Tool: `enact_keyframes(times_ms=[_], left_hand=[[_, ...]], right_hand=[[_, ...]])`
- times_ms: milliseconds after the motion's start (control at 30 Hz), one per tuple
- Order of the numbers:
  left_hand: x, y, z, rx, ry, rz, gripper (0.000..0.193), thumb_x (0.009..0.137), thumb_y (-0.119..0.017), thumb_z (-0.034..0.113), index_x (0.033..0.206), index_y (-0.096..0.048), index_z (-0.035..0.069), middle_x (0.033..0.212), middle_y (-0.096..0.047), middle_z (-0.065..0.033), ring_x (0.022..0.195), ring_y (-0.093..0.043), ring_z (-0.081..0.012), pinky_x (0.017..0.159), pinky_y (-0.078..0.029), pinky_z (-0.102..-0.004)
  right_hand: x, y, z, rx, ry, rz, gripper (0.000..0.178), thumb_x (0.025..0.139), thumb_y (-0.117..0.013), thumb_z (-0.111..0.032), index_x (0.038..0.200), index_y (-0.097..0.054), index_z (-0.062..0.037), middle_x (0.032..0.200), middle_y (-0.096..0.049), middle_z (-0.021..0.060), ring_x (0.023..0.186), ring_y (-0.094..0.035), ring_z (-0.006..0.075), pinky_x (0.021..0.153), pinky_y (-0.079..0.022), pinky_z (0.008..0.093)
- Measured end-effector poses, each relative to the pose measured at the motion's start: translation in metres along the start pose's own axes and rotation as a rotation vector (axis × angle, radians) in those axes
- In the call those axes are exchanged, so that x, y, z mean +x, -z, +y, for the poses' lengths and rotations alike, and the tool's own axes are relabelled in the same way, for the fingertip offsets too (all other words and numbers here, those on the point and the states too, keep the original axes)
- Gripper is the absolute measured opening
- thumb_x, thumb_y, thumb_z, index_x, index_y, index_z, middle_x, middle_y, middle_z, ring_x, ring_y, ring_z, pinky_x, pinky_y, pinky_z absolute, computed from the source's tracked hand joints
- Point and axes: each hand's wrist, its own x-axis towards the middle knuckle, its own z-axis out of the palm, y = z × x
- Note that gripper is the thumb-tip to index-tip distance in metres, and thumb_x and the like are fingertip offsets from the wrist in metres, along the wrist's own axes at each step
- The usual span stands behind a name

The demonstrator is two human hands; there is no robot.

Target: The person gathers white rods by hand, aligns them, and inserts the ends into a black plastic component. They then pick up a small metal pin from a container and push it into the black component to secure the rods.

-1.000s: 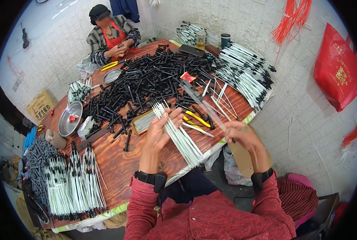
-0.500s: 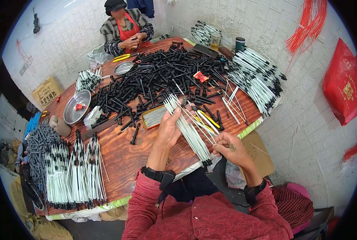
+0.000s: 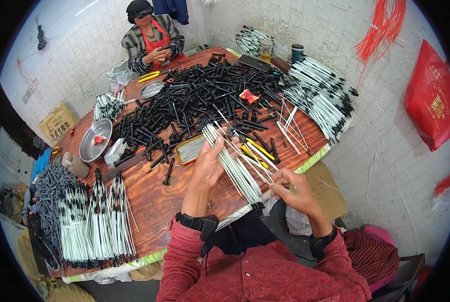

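The person's left hand (image 3: 210,162) is closed around a bundle of white rods (image 3: 239,176), which lies slanting across the palm, over the near edge of the table (image 3: 152,209), with black ends at both its top and its bottom. The right hand (image 3: 294,190) is apart from the left one, just beside the lower part of this bundle; its thumb and fingers are pinched together on the end of a thin white rod (image 3: 258,171). Just beyond the hands lie a tool with yellow handles (image 3: 259,151) and a shallow tin (image 3: 189,151) with an orange rim. Farther, a wide heap of black parts (image 3: 189,100) covers the middle of the table, and a small red packet (image 3: 248,95) rests on it. At the right is a pile of white rods with black ends (image 3: 318,100); at the left stand similar bundles (image 3: 94,226), near a metal bowl (image 3: 88,150) and many grey pieces (image 3: 53,194). Across the table, a co-worker in a red apron (image 3: 157,38) holds both hands together.
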Motion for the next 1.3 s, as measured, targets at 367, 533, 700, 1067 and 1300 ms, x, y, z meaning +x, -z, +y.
enact_keyframes(times_ms=[367,533,700,1067,1300], left_hand=[[-0.007,-0.015,0.005,-0.289,0.087,-0.279,0.029,0.106,-0.049,0.018,0.133,-0.051,0.008,0.088,-0.056,-0.001,0.077,-0.057,-0.013,0.074,-0.053,-0.0307],[0.0,0.005,0.001,-0.442,0.157,-0.16,0.02,0.106,-0.048,0.017,0.122,-0.053,0.007,0.081,-0.047,0.0016,0.067,-0.046,-0.0086,0.065,-0.046,-0.0261],[0.007,0.008,0.001,-0.415,0.153,-0.213,0.014,0.106,-0.048,0.015,0.116,-0.054,0.008,0.082,-0.048,0.0015,0.069,-0.048,-0.0073,0.066,-0.046,-0.0256],[0.004,-0.001,0.0,-0.347,0.148,-0.137,0.015,0.106,-0.048,0.016,0.117,-0.054,0.007,0.083,-0.048,0.0015,0.071,-0.048,-0.0084,0.066,-0.046,-0.0259],[0.005,0.017,-0.001,-0.392,0.146,-0.284,0.017,0.106,-0.049,0.018,0.117,-0.054,0.007,0.091,-0.056,-0.0021,0.08,-0.057,-0.013,0.075,-0.053,-0.0311]], right_hand=[[0.002,0.018,0.008,0.175,-0.112,-0.371,0.02,0.099,-0.059,-0.021,0.101,-0.061,-0.0008,0.084,-0.069,0.0052,0.07,-0.064,0.0102,0.063,-0.05,0.0266],[0.045,0.069,0.052,-0.46,0.259,0.331,0.016,0.094,-0.064,-0.02,0.096,-0.064,-0.0044,0.087,-0.069,0.0098,0.074,-0.067,0.0226,0.066,-0.051,0.0344],[0.063,0.103,0.09,-1.141,0.194,0.665,0.012,0.088,-0.067,-0.016,0.091,-0.065,-0.0054,0.092,-0.066,0.014,0.083,-0.065,0.0331,0.069,-0.051,0.0389],[0.084,0.137,0.124,-0.455,0.25,0.685,0.016,0.091,-0.067,-0.019,0.089,-0.06,-0.0051,0.082,-0.062,0.0078,0.074,-0.062,0.0209,0.065,-0.049,0.0355],[0.065,0.121,0.065,0.154,0.048,0.519,0.02,0.097,-0.064,-0.023,0.09,-0.057,-0.0049,0.075,-0.058,0.0001,0.066,-0.054,0.0084,0.061,-0.044,0.0249]])
